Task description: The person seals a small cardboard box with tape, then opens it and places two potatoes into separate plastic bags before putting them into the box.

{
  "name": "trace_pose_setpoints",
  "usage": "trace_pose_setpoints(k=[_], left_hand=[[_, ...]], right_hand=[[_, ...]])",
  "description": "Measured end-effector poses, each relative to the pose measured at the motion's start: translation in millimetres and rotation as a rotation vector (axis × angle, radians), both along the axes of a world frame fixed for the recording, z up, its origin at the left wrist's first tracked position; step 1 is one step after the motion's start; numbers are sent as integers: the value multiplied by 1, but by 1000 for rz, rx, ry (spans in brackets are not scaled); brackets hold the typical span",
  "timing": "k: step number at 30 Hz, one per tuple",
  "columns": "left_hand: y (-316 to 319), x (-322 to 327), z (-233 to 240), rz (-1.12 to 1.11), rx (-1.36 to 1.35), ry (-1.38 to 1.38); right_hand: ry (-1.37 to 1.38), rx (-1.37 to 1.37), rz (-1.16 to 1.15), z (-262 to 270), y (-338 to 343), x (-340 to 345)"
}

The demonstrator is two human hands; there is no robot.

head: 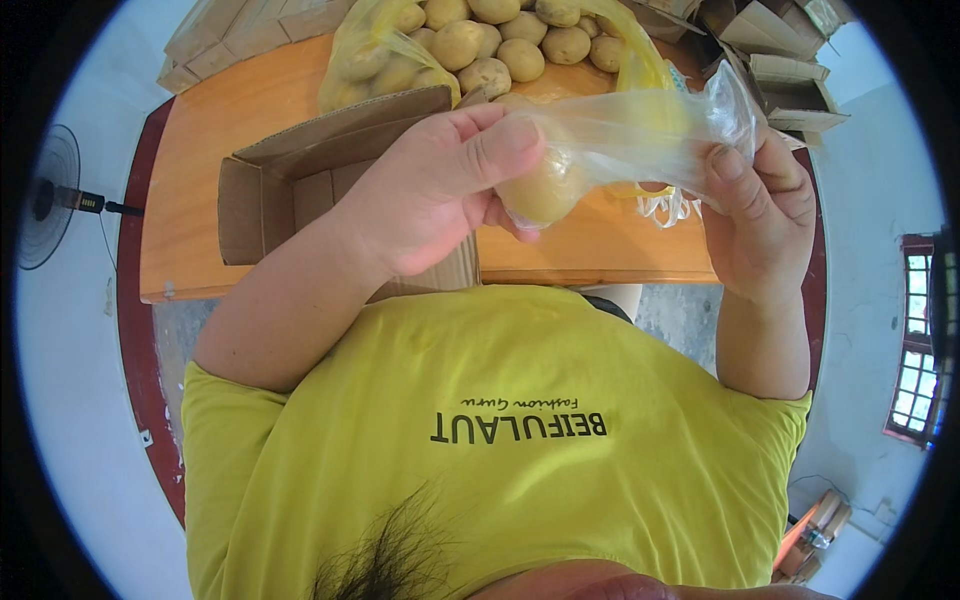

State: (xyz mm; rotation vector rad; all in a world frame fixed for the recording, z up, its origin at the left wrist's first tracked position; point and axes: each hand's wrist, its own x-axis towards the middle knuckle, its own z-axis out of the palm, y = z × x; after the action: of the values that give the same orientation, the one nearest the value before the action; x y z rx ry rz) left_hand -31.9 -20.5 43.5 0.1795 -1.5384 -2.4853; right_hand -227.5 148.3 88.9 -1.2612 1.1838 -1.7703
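Observation:
My left hand [442, 172] grips a potato [551, 180] through the thin clear plastic bag [622, 135] wrapped around it. Stretched out to the right, the bag's loose end is pinched between the thumb and fingers of my right hand [765, 202]. Both hands are raised in front of my chest, above the table's near edge. Under my left hand and forearm stands an open cardboard box [259, 202], partly hidden by them. Beyond the hands, several potatoes [487, 45] lie in an open yellow plastic bag [360, 67].
The orange wooden table [195, 187] carries stacked cardboard boxes [232, 37] at the far left. More open boxes [787, 82] are piled at the far right. White plastic strips [664, 208] lie below the stretched bag. A fan [52, 196] stands left of the table.

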Motion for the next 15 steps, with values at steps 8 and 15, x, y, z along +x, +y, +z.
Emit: trace_pose_setpoints(k=[8, 15], left_hand=[[-3, 8, 9, 55, 1, -78], [3, 4, 16, 13, 142, -134]], right_hand=[[223, 37, -120, -5, 4, -22], [1636, -535, -340, 12, -23, 10]])
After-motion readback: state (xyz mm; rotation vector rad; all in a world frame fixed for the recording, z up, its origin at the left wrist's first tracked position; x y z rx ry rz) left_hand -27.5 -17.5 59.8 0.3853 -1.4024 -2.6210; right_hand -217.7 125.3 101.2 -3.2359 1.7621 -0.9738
